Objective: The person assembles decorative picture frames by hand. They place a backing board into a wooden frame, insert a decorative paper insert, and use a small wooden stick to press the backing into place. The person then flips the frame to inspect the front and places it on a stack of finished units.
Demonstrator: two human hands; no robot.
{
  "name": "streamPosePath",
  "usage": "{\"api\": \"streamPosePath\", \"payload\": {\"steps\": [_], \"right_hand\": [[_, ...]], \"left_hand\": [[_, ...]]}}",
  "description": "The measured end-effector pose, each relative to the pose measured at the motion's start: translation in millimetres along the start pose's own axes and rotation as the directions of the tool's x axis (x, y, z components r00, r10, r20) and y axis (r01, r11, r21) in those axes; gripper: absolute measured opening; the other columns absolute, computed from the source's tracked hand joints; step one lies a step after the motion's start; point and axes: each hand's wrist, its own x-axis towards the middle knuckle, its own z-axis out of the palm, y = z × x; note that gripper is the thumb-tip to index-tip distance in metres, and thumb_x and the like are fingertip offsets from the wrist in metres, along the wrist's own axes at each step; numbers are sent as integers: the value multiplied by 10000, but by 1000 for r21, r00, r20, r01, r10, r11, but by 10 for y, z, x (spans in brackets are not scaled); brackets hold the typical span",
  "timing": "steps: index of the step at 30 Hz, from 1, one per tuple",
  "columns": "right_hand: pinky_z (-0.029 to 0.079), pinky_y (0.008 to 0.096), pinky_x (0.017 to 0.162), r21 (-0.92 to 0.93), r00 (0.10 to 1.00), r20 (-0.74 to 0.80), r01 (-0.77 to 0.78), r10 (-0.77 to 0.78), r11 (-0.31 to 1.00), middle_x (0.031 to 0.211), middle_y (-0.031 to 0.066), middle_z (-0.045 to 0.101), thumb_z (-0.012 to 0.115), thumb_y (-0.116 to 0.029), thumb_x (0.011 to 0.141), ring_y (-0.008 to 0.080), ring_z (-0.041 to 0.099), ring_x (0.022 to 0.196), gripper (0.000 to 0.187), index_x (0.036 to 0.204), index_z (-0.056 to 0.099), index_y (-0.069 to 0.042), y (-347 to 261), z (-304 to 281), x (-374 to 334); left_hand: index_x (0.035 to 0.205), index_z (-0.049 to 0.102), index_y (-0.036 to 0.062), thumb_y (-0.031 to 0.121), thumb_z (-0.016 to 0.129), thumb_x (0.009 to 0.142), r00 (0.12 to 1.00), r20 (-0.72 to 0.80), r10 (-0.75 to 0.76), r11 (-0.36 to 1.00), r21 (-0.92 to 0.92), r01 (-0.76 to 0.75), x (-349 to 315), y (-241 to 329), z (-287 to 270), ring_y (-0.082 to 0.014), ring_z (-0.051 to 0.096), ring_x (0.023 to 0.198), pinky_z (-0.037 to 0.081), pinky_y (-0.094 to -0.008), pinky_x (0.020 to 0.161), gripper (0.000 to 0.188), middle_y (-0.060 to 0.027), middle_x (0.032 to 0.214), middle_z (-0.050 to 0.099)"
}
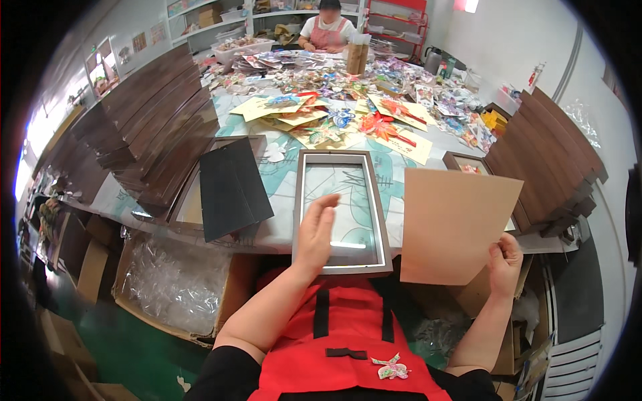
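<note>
A dark brown picture frame (334, 154) with a white inner edge lies upright to me at the table's near edge. The printed tablecloth shows through its opening. My left hand (317, 235) hovers over the frame's lower left part, fingers stretched out, holding nothing. Off to the right, my right hand (505, 259) grips a plain tan sheet of card (458, 224) by its lower right edge, thumb on the front. The card hangs tilted beside the frame and hides part of the table. A black backing board (234, 190) rests left of the frame, on top of another frame.
Tall stacks of brown frames stand at left (157, 110) and right (545, 154). Yellow cards (321, 123) with colourful cut-outs lie beyond the frame. Many small decorations cover the far table, where another person (326, 30) sits. A cardboard box (177, 284) of clear plastic wrap stands below left.
</note>
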Motion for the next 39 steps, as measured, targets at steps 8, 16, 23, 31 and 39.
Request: {"api": "streamPosePath", "payload": {"steps": [8,16,23,31,39], "right_hand": [[411,158,540,295,995,62,-94,79,951,859,3,619,567,-26,903,29,519,626,260,1163,575,-14,-191,544,353],[468,190,732,194,981,40,178,-189,965,915,40,642,572,17,888,62,588,792,253,1141,582,37,-567,824,451],[503,208,759,297,973,-55,231,-225,927,986,79,655,555,0,905,106,624,870,241,1143,577,31,-672,1059,539],[526,238,770,407,999,-3,42,-44,912,1012,83,652,544,-17,910,127,638,874,243,1150,570,13,-509,1329,535],[533,244,693,417,883,295,-464,366,782,972,102,649,522,-26,918,122,637,814,246,1158,546,24,278,2045,387]], "left_hand": [[1160,546,13,80,434,956,964,-264,-21,995,85,45,-334,-148,-732,-137,515,1063,415,-291,909,242,-62,1120,568],[1152,555,11,35,441,944,928,-365,-81,993,46,105,-623,-200,-1059,-128,523,1044,444,-279,889,238,-60,1113,568],[1143,558,0,24,448,937,916,-368,-159,986,-6,168,-760,-318,-1115,-130,530,1038,458,-281,874,235,-64,1109,570],[1132,559,-5,13,464,927,905,-369,-212,977,-62,204,-854,-376,-1141,-122,540,1021,461,-269,859,227,-59,1100,577],[1132,574,1,35,475,927,890,-383,-248,968,-60,245,-918,-387,-1187,-122,538,1013,477,-273,835,229,-53,1087,580]]}}
